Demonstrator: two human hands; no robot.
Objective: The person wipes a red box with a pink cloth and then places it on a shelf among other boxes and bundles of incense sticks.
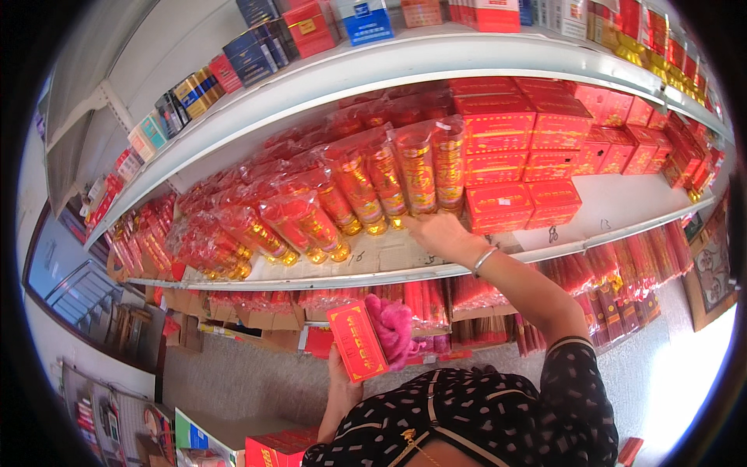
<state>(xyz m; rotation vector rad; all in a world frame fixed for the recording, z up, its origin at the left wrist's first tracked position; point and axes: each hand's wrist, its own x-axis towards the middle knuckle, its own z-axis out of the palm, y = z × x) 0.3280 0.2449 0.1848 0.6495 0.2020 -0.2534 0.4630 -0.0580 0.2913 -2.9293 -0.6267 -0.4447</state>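
Note:
My left hand (pixel 344 370) holds a red cardboard box (pixel 357 341) with gold print in front of my body. Bunched against the box's right side is a pink cloth (pixel 391 333); how it is held is hidden. On the middle shelf, my right hand (pixel 439 233) reaches to the foot of a row of red-and-gold candles (pixel 417 172) in clear plastic wrap. Its fingertips are at the gold bases, and whether they grip one is not plain. Stacked red boxes (pixel 499 207) stand just right of that hand.
Above runs a white shelf (pixel 408 55) with cigarette packs (pixel 365 23) along its edge. Bundled incense sticks (pixel 607 268) fill the level below the candle shelf's front lip (pixel 303 283). A red carton (pixel 277 449) stands on the floor behind, at lower left.

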